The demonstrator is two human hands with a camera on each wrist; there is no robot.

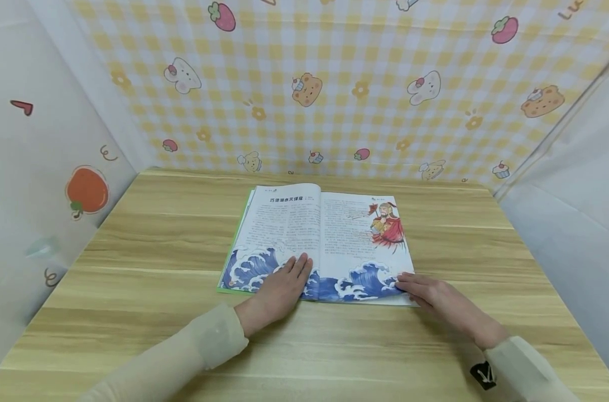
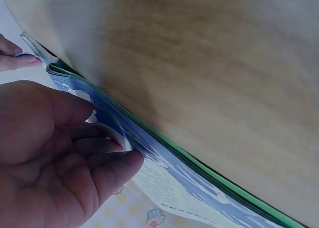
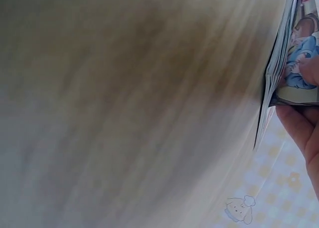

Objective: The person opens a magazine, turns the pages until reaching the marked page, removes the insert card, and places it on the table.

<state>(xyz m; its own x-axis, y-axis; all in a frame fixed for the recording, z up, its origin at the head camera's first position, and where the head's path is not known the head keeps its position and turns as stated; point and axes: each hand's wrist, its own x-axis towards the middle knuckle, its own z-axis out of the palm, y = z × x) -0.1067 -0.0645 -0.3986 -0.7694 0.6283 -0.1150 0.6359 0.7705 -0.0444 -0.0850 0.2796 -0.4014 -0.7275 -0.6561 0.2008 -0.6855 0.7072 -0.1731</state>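
Note:
An open magazine [image 1: 284,229] lies on the wooden table, with printed text, blue waves along the bottom and a red-robed figure on the right page [image 1: 346,234]. My left hand [image 1: 282,287] rests on the lower left page near the spine, its fingers extended. At the lower right corner, my right hand [image 1: 437,301] pinches the page, and that corner is lifted a little off the sheets below. In the right wrist view the thumb and fingers [image 3: 294,128] hold the corner, with a coloured illustration [image 3: 301,53] showing beside them.
The wooden table [image 1: 148,251] extends around the magazine on all sides. A yellow checked cloth [image 1: 334,128] with cartoon prints hangs behind it. White cloth walls [image 1: 33,167] stand to the left and right.

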